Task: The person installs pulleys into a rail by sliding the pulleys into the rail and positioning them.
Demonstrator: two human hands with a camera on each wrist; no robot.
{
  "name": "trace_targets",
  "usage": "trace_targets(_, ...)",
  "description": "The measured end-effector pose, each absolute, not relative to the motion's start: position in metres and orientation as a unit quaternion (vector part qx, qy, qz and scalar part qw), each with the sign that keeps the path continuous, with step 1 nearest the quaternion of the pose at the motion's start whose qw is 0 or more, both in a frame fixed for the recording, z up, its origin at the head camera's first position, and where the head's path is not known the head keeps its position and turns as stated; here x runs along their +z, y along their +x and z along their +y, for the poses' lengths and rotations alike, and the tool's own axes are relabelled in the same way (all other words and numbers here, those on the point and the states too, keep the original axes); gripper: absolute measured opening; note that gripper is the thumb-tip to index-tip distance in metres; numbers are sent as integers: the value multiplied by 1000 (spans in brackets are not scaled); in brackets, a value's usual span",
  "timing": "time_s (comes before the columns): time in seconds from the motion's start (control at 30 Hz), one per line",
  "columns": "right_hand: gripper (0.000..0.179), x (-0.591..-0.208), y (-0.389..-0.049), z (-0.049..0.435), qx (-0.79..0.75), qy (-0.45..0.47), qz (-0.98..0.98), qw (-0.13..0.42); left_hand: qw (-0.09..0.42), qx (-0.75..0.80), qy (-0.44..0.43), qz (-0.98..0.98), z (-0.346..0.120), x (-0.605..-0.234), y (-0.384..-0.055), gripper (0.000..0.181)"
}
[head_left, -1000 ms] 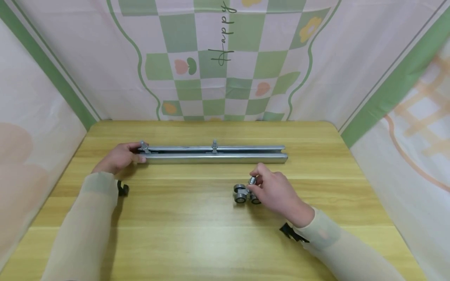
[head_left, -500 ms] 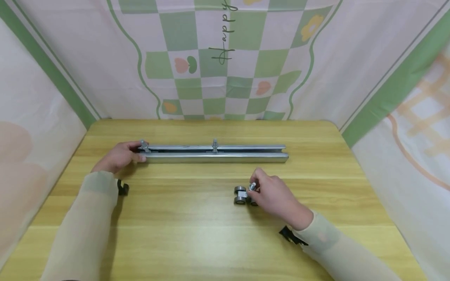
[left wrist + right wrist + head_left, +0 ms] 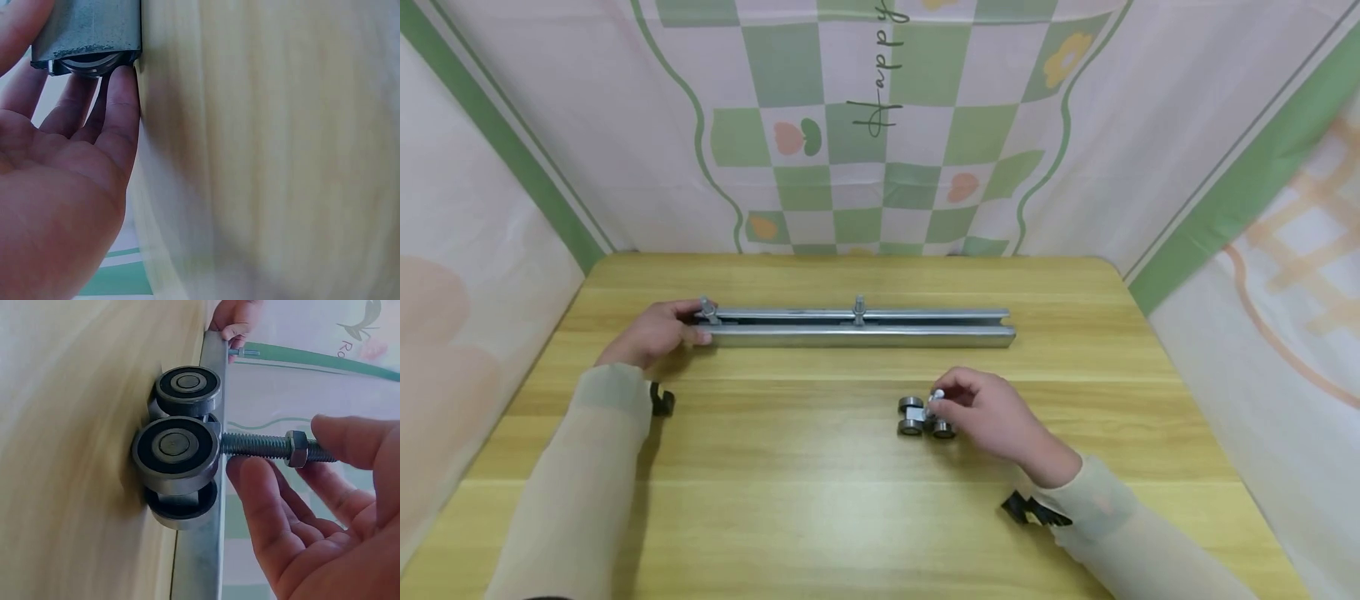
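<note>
My left hand (image 3: 658,335) grips the left end of a long metal track (image 3: 850,337), thumb on the near side and fingers behind. Two upright bolts rise from the slot of this track, one (image 3: 708,312) beside my left fingers and another (image 3: 859,310) near mid-length. A wheel (image 3: 94,64) shows inside the track's end in the left wrist view. In front of the track's right half, a roller trolley (image 3: 913,414) with several steel wheels stands on the table. My right hand (image 3: 1000,417) holds its bolt between thumb and fingers; a hex nut (image 3: 297,449) sits on the thread.
The wood-grain table (image 3: 820,517) extends around the parts to its rear edge. Patterned cloth (image 3: 910,150) hangs behind it and on both sides. A black strap (image 3: 1033,510) hangs at the right wrist, another (image 3: 662,402) at the left.
My right hand has shifted slightly toward me and to the right, its fingers moving on the bolt. The trolley has tilted a little. My left hand and the track stay in place.
</note>
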State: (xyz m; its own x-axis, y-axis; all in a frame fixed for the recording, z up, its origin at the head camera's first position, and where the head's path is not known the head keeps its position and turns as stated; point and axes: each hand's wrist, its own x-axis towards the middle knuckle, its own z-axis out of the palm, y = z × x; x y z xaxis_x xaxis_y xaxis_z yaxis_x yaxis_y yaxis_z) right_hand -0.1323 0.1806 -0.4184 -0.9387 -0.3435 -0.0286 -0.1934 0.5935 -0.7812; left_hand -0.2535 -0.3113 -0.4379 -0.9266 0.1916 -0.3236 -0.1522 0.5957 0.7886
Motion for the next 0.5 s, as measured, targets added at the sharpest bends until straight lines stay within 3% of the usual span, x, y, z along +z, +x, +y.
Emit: trace_targets(0.5,25,-421,-127,187,-477,-61,873,78,192,448,5,873,-311,-439,-254,81)
